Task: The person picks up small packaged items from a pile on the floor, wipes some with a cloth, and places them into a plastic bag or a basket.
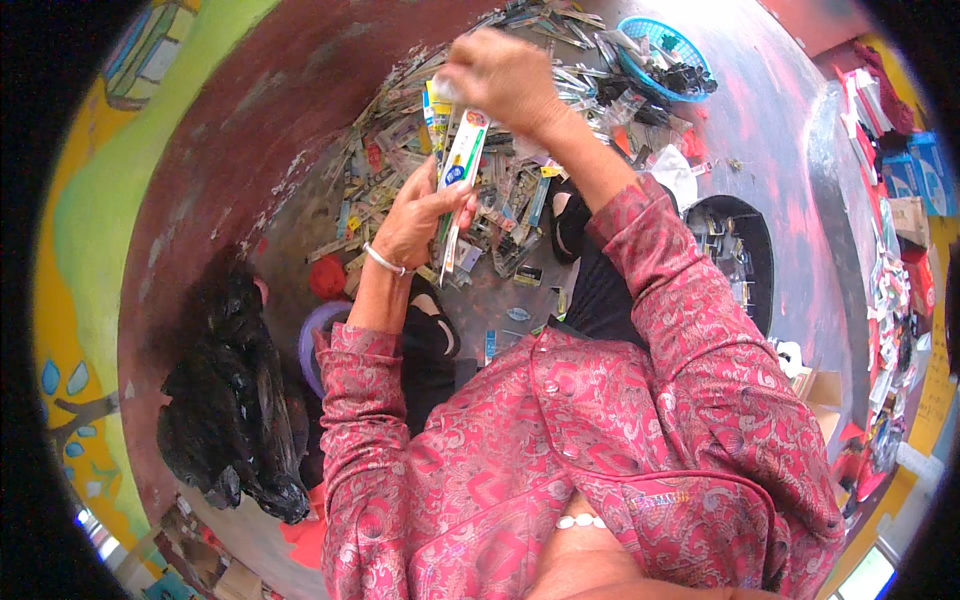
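Note:
My left hand [408, 222], with a white bangle at the wrist, is closed round a small bundle of long, slim card packs [466, 150]. The front pack is white with green, blue and red print, and a yellow-and-blue one [437, 112] shows behind it. They stand nearly upright, tilted a little. Just above their top ends, my right hand [503, 82] is curled and slightly blurred. Something whitish shows at its fingertips, too smeared to name. Below and beyond both hands lies a heap of similar slim packs [385, 200] on the floor.
A blue basket [650, 24] with dark and clear packets stands at the far right. Nearer on the right is a black tub [765, 265] of small packs. A black plastic bag [230, 390] lies at left, by a purple rim [312, 345]. My feet border the heap.

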The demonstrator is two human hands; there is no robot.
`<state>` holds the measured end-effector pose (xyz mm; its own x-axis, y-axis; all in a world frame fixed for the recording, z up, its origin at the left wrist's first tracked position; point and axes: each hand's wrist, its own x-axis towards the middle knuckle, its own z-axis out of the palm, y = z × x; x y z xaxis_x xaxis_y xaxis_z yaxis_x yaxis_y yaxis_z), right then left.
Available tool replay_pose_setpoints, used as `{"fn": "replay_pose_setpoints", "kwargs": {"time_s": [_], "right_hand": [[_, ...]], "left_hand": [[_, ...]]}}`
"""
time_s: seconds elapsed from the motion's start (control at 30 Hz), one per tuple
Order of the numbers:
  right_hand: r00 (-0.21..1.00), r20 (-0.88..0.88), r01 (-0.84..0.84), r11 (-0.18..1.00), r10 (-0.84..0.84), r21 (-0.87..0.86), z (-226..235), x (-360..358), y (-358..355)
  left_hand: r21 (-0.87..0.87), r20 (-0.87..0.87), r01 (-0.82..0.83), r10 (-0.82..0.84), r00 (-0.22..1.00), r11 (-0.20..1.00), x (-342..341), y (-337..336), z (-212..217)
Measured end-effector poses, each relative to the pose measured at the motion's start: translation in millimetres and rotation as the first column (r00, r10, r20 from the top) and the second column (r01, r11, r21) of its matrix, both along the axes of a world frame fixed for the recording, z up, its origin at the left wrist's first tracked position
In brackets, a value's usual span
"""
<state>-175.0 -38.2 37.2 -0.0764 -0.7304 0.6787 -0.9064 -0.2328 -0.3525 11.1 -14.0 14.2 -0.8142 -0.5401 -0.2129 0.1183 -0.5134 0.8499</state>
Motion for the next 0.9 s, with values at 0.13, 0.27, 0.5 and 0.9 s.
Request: {"fn": "replay_pose_setpoints", "kwargs": {"time_s": [0.13,0.27,0.5,0.9], "right_hand": [[0.749,0.644,0.204,0.979,-0.157,0.002,11.6,-56.0,-14.3],[0.437,0.897,0.056,0.997,-0.071,0.052,0.9,-47.5,-10.2],[0.991,-0.048,-0.125,0.992,0.124,-0.022,-4.8,35.6,12.2],[-0.304,0.938,-0.777,0.613,-0.168,-0.142,-2.1,-8.8,5.0]], "left_hand": [[0.034,-0.084,-0.06,0.062,0.995,0.998,9.8,-1.9,-3.1],[0.106,-0.152,-0.17,0.184,0.971,0.98,3.6,-9.8,-1.0],[-0.072,0.014,-0.274,0.275,0.961,0.959,-3.6,-4.6,-10.8],[0.536,-0.627,0.217,0.212,0.75,0.816,6.1,-11.5,-7.6]]}}
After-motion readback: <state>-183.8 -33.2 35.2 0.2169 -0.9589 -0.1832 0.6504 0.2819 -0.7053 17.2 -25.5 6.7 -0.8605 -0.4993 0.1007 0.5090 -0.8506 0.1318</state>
